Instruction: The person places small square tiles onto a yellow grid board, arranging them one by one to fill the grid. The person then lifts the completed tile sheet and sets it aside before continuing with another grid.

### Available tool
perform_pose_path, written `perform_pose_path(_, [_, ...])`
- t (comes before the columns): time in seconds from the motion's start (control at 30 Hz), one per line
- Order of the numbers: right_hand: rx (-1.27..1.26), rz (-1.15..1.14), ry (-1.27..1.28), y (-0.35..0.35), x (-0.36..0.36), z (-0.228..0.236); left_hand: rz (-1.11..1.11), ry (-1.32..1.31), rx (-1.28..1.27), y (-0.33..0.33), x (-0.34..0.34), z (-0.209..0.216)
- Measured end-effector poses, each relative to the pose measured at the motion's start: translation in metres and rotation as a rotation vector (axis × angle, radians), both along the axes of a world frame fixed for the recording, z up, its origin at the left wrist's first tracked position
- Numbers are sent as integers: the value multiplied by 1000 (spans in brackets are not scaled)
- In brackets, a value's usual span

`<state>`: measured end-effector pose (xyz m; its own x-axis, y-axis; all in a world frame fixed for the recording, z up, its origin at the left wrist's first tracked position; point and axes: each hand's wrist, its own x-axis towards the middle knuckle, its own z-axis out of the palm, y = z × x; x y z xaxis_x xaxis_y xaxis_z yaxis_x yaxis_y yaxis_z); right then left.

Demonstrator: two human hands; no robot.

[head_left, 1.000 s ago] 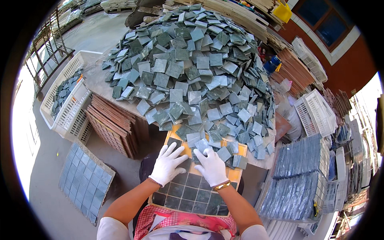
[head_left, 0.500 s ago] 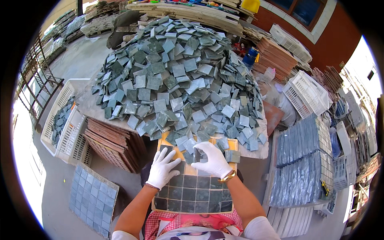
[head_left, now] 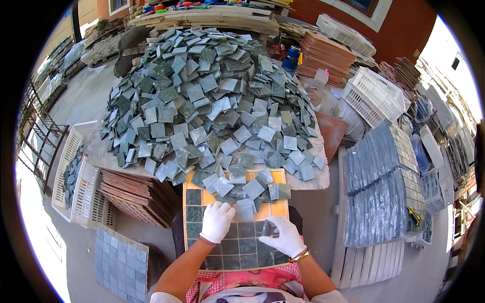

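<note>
A shallow wooden-edged tray (head_left: 185,222) lies at my lap, its lower part set with rows of dark square tiles (head_left: 230,247). White-gloved, my left hand (head_left: 217,222) rests over the tray's left-middle with fingers bent together; anything under them is hidden. My right hand (head_left: 284,236), gloved too, pinches a dark stone tile (head_left: 273,230) between thumb and fingers, tilted above the right side of the rows. Loose grey-green tiles (head_left: 253,189) lie over the tray's upper part, where some yellow base shows.
A large heap of stone tiles (head_left: 202,96) covers the table (head_left: 317,174) beyond the tray. Left stand a white crate (head_left: 86,197), brown stacked trays (head_left: 136,194) and a tiled panel (head_left: 121,262). Wrapped tile stacks (head_left: 376,202) and white crates (head_left: 374,96) occupy the right.
My right hand has moved down and right over the rows with a tile in its pinch. My left hand's spread fingers have drawn together. The view has shifted slightly.
</note>
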<state>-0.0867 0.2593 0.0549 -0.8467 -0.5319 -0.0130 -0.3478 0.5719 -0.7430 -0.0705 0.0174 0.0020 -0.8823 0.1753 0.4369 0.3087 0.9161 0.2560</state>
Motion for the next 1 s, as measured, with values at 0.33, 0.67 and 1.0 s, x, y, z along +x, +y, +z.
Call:
perform_pose_path(0.33, [76, 289, 231, -84, 2, -15, 718, 66, 238, -93, 48, 28])
perform_pose_path(0.67, [285, 258, 510, -62, -36, -6, 33, -294, 205, -15, 50, 24])
perform_pose_path(1.0, [109, 23, 351, -12, -54, 7, 223, -210, 282, 2, 27, 17])
